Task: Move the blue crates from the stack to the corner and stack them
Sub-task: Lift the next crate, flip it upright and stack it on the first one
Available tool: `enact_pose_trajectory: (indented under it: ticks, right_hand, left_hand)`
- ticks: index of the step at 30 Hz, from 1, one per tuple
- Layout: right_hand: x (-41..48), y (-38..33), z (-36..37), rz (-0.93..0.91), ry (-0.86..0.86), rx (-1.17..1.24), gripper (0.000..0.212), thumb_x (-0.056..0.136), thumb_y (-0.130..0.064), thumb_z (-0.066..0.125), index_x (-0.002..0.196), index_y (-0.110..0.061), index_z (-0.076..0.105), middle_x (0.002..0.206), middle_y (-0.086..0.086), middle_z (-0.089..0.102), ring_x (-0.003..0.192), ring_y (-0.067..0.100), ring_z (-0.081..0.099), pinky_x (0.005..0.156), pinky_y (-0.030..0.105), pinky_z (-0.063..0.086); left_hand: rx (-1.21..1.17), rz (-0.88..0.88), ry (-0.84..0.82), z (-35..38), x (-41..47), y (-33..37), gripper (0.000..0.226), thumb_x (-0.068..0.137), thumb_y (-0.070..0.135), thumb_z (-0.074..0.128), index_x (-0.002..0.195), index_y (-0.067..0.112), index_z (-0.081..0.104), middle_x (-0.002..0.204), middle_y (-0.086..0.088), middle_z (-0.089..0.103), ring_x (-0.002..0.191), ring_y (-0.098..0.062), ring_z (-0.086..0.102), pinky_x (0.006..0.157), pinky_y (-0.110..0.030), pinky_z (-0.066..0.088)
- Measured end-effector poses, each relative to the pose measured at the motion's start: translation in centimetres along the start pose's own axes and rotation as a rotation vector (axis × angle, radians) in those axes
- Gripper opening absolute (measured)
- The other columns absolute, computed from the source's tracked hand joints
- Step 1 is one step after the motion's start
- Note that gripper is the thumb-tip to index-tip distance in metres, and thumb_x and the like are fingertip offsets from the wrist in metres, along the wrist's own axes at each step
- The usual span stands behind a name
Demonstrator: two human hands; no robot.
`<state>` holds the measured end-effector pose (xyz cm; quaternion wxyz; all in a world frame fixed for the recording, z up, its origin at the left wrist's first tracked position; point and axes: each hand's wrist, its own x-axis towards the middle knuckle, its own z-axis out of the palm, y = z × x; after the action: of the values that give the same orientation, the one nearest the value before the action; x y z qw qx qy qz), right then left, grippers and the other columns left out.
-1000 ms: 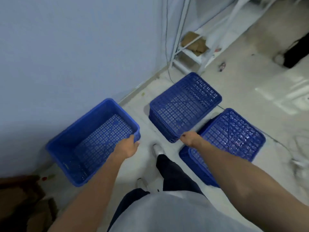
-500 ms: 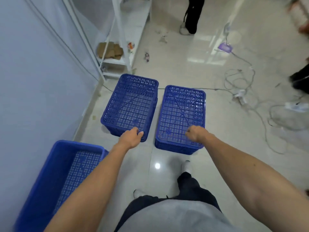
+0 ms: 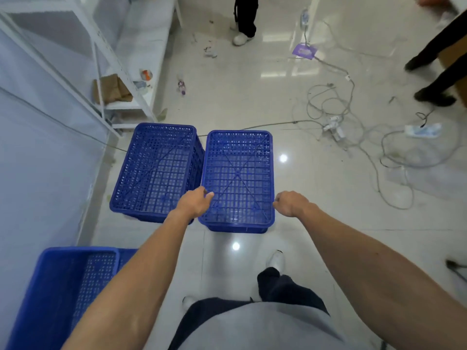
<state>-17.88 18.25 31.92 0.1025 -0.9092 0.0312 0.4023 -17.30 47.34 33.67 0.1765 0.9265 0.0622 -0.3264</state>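
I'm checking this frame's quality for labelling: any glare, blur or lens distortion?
Head view: ceiling-light glare spots on the glossy floor; wide-angle bending stretches the forearms and the shelf frame; the upside-down crate is sharp, and the edges look soft.

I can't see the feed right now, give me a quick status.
Both hands, left, right, empty at the right-hand crate. Second inverted crate beside it. Upright crate by wall. Cables beyond.
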Motion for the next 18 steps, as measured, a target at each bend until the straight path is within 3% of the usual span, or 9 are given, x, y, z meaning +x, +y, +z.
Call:
enact_pose_trajectory:
  ticks: [3, 8, 15, 18]
  right_hand:
    - [1.9, 1.9, -1.0, 0.009, -0.014, 0.021, 0.042, 0.099, -0.036, 0.04, 0.125, -0.011, 0.062, 0.124, 0.009, 0.064, 0.106, 0.028, 0.061, 0.084, 0.032, 0.046]
    - [5.7, 2.3, -2.4, -0.01, -0.033, 0.013, 0.042, 0.098, -0.035, 0.04, 0.124, -0.01, 0.062, 0.125, 0.01, 0.064, 0.107, 0.028, 0.061, 0.087, 0.034, 0.047]
    - [10.9, 0.7, -1.9, 0.053, -0.043, 0.001, 0.042, 0.098, -0.036, 0.04, 0.124, -0.011, 0.062, 0.124, 0.01, 0.063, 0.106, 0.029, 0.061, 0.078, 0.031, 0.043]
    - [13.9, 0.0, -0.8, 0.127, -0.05, 0.033, 0.04, 0.095, -0.035, 0.04, 0.121, -0.014, 0.062, 0.122, 0.008, 0.064, 0.103, 0.029, 0.061, 0.078, 0.033, 0.046]
  left_hand:
    - [0.011, -0.034, -0.014, 0.1, 1.6, 1.9, 0.045, 0.101, 0.052, 0.033, 0.117, 0.015, 0.051, 0.105, -0.007, 0.06, 0.084, -0.024, 0.053, 0.07, -0.039, 0.042]
    - [0.035, -0.036, -0.021, -0.8, 5.6, 2.8, 0.045, 0.102, 0.05, 0.032, 0.117, 0.013, 0.053, 0.106, -0.008, 0.06, 0.085, -0.023, 0.052, 0.073, -0.038, 0.039]
    - [0.018, 0.013, -0.073, -1.0, 13.2, 0.5, 0.042, 0.103, 0.047, 0.033, 0.109, 0.011, 0.055, 0.098, -0.008, 0.06, 0.083, -0.025, 0.053, 0.074, -0.039, 0.04]
    - [0.041, 0.042, -0.107, -0.4, 17.2, -1.2, 0.043, 0.104, 0.046, 0.032, 0.112, 0.011, 0.055, 0.105, -0.008, 0.06, 0.086, -0.025, 0.052, 0.076, -0.037, 0.038]
